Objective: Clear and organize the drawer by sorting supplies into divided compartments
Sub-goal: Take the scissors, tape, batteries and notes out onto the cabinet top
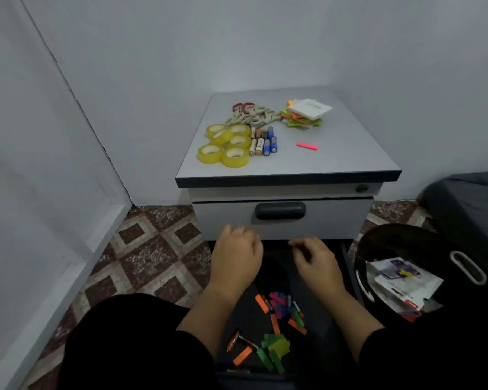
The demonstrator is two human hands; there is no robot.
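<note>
A dark open drawer (265,271) sits below the cabinet, holding loose coloured sticky tabs (283,308), green tabs (275,349) and a battery (233,340). My left hand (235,258) hovers over the drawer's back left with fingers curled; nothing shows in it. My right hand (314,258) hovers over the back right, fingertips pinched together; I cannot tell if they hold anything. On the cabinet top (350,153) lie yellow tape rolls (226,146), batteries (262,142), scissors (251,114), a stack of sticky notes (304,115) and one pink tab (307,146).
A black bin (400,249) with papers and packaging (403,280) stands to the right of the drawer. A shut upper drawer with a dark handle (279,211) is just beyond my hands. Walls close in on the left and behind; patterned floor tiles (152,254) lie to the left.
</note>
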